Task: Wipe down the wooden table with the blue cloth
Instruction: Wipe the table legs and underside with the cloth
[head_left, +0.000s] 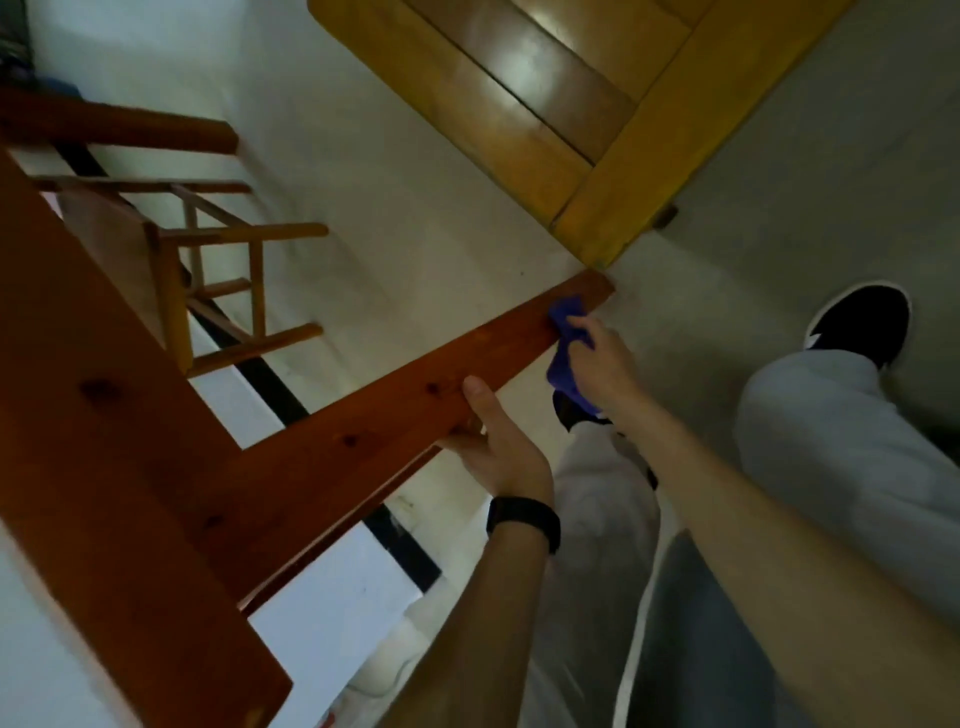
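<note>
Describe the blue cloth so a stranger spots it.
Start at the reddish wooden table and follow its leg down to the floor. Near its foot, the right hand holds the blue cloth against it, vivid blue beside brown wood and pale floor.

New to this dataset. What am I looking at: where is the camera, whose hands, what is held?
No robot: a person works bare-handed. The one picture comes from a wide-angle camera on their head, looking steeply down, hence the warped view. The left hand, wearing a black wristband, grips a reddish table leg. The right hand holds the blue cloth against that leg's lower end, near the floor. What lies on top of the table cannot be seen from here. Around: a light wooden stool, a yellow door, grey trousers, a black shoe.
</note>
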